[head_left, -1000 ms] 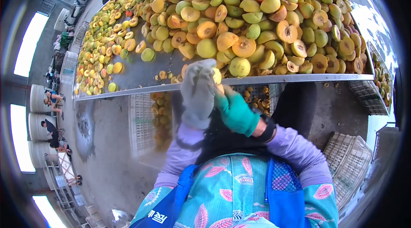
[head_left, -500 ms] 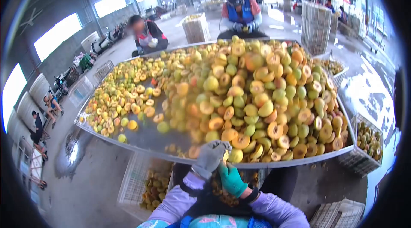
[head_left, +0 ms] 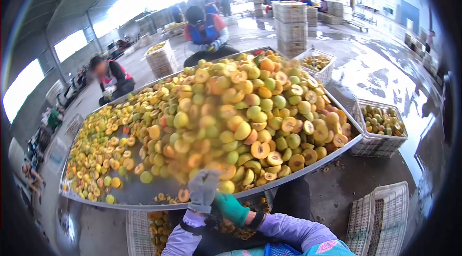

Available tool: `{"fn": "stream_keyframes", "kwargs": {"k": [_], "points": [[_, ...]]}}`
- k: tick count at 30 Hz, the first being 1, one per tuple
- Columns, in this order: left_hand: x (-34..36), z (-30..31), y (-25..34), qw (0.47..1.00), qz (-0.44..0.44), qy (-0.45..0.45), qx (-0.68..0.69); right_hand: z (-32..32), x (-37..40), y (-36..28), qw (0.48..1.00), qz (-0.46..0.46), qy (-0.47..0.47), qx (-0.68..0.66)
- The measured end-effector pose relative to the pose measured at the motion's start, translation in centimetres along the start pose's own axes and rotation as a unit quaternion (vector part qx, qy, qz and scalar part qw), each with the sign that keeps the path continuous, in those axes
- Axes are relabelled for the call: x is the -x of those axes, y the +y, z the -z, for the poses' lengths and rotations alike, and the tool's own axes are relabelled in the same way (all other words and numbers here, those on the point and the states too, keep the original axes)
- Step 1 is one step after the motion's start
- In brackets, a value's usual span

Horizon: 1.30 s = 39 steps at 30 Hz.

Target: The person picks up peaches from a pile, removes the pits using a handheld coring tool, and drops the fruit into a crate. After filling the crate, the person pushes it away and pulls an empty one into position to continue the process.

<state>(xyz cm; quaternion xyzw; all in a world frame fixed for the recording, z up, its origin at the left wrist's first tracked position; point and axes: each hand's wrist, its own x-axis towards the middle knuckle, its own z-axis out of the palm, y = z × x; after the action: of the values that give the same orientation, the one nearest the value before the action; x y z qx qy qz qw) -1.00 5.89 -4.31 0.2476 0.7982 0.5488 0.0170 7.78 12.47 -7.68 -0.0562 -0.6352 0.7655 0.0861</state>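
My left hand (head_left: 203,190), in a grey glove, is raised at the near edge of the metal table (head_left: 144,199), its fingers curled. Just beside and below it is my right hand (head_left: 232,209) in a green glove, closed, its fingers turned toward the left wrist. Whatever either hand grips is hidden or too small to name. Right in front of them rises a big heap of halved yellow-green and orange fruit (head_left: 260,150), several halves showing brown pit hollows.
Below the table edge stands a crate (head_left: 139,234) with fruit in it. Crates of fruit (head_left: 380,135) are at the right, and stacked crates (head_left: 370,217) at the lower right. Two people (head_left: 204,34) sit across the table. Wet floor shines at the right.
My view has swung to the right, so the table sits further left. The yellow fruit piece that showed between my gloves is out of sight; my right hand is lower against the left wrist.
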Motion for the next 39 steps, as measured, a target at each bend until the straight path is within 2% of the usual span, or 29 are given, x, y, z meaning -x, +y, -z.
{"fn": "stream_keyframes", "kwargs": {"k": [2, 4, 5, 6, 7, 8, 9, 10, 11, 12, 13, 14, 17, 18, 21, 22, 24, 25, 27, 28, 29, 30, 31, 32, 34, 35, 36, 38, 39], "points": [[0.1, -0.1, 0.4, 0.990, 0.063, 0.048, 0.114, 0.8, 0.0, -1.8, 0.991, -0.120, -0.040, -0.040], [-0.8, 0.6, -0.6, 0.980, 0.124, -0.086, 0.127, 1.5, 0.2, -1.4, 0.974, -0.211, -0.063, -0.060], [-1.0, 0.9, -1.1, 0.967, 0.157, -0.149, 0.131, 1.8, 0.4, -0.6, 0.983, -0.174, -0.056, -0.008], [-1.0, 1.2, -1.3, 0.961, 0.134, -0.198, 0.139, 2.0, 0.5, 0.3, 0.988, -0.137, -0.056, 0.044], [-1.2, 1.2, -1.6, 0.973, 0.058, -0.203, 0.090, 1.9, 0.3, 1.0, 0.988, -0.096, -0.065, 0.100], [-1.2, 1.2, -1.9, 0.979, -0.013, -0.202, 0.036, 1.9, 0.7, -0.5, 0.982, -0.148, -0.104, -0.046], [-1.1, 1.1, -1.8, 0.976, -0.080, -0.202, -0.019, 1.9, 1.1, -2.1, 0.951, -0.212, -0.128, -0.183], [-0.9, 0.8, 0.3, 0.970, 0.088, -0.178, 0.141, 1.0, 1.7, -6.4, 0.924, -0.252, -0.097, -0.272], [-0.6, -0.6, -0.1, 0.951, 0.074, -0.102, 0.283, 0.2, 2.0, -8.8, 0.886, -0.289, -0.063, -0.357], [-0.2, -0.8, 0.1, 0.956, 0.084, -0.095, 0.263, 1.7, 1.8, -5.6, 0.840, -0.257, -0.216, -0.427], [0.2, -0.1, 2.0, 0.961, 0.096, -0.088, 0.243, 1.9, 1.9, -5.6, 0.824, -0.245, -0.224, -0.459], [0.5, 0.2, 2.2, 0.971, 0.103, -0.106, 0.186, 2.0, 2.1, -5.4, 0.811, -0.229, -0.245, -0.479], [-1.2, 2.5, 1.5, 0.916, 0.115, -0.336, 0.189, 1.4, 2.7, -4.4, 0.776, -0.247, -0.236, -0.530], [-1.5, 3.1, 1.9, 0.899, 0.115, -0.379, 0.185, 1.1, 2.8, -4.0, 0.765, -0.261, -0.224, -0.545], [-1.4, 3.5, 1.2, 0.898, 0.033, -0.396, 0.188, 0.2, 2.7, -2.8, 0.741, -0.246, -0.237, -0.579], [-0.7, 2.9, -0.4, 0.881, 0.071, -0.354, 0.306, -0.1, 2.8, -3.1, 0.773, -0.256, -0.224, -0.536], [0.8, 2.3, -1.1, 0.900, 0.021, -0.223, 0.374, -0.9, 2.9, -3.9, 0.826, -0.279, -0.194, -0.449], [1.7, 2.5, -1.7, 0.903, 0.000, -0.154, 0.402, -0.6, 2.6, -4.5, 0.821, -0.336, -0.194, -0.419], [3.3, 3.6, -2.0, 0.926, -0.045, -0.111, 0.359, -0.6, 2.3, -4.6, 0.807, -0.339, -0.253, -0.411], [4.3, 4.0, -1.0, 0.908, 0.025, -0.012, 0.418, -1.0, 2.4, -4.8, 0.753, -0.349, -0.296, -0.472], [5.2, 4.5, -2.7, 0.893, 0.077, 0.049, 0.441, -1.7, 2.5, -4.2, 0.760, -0.352, -0.314, -0.448], [6.0, 5.0, -4.3, 0.871, 0.124, 0.114, 0.462, -2.4, 3.2, -4.6, 0.810, -0.364, -0.271, -0.371], [7.3, 7.4, -5.8, 0.887, 0.139, 0.138, 0.418, -2.9, 3.8, -5.1, 0.851, -0.374, -0.229, -0.289], [8.5, 9.7, -7.2, 0.900, 0.156, 0.162, 0.373, -2.3, 4.1, -4.6, 0.863, -0.381, -0.212, -0.256], [10.0, 15.5, -8.5, 0.950, 0.231, 0.168, 0.126, 0.0, 4.7, -3.6, 0.889, -0.368, -0.182, -0.202], [9.5, 17.2, -9.5, 0.945, 0.292, 0.145, -0.043, 0.7, 4.7, -3.2, 0.905, -0.346, -0.171, -0.178], [9.3, 17.3, -10.1, 0.954, 0.204, 0.153, -0.157, 0.7, 4.6, -3.0, 0.905, -0.339, -0.164, -0.199], [7.0, 16.4, -8.5, 0.917, 0.013, 0.160, -0.365, 0.6, 3.8, -2.7, 0.906, -0.321, -0.148, -0.233], [5.0, 15.1, -8.5, 0.931, -0.034, 0.124, -0.340, 0.5, 3.1, -2.3, 0.903, -0.319, -0.137, -0.254]]}}
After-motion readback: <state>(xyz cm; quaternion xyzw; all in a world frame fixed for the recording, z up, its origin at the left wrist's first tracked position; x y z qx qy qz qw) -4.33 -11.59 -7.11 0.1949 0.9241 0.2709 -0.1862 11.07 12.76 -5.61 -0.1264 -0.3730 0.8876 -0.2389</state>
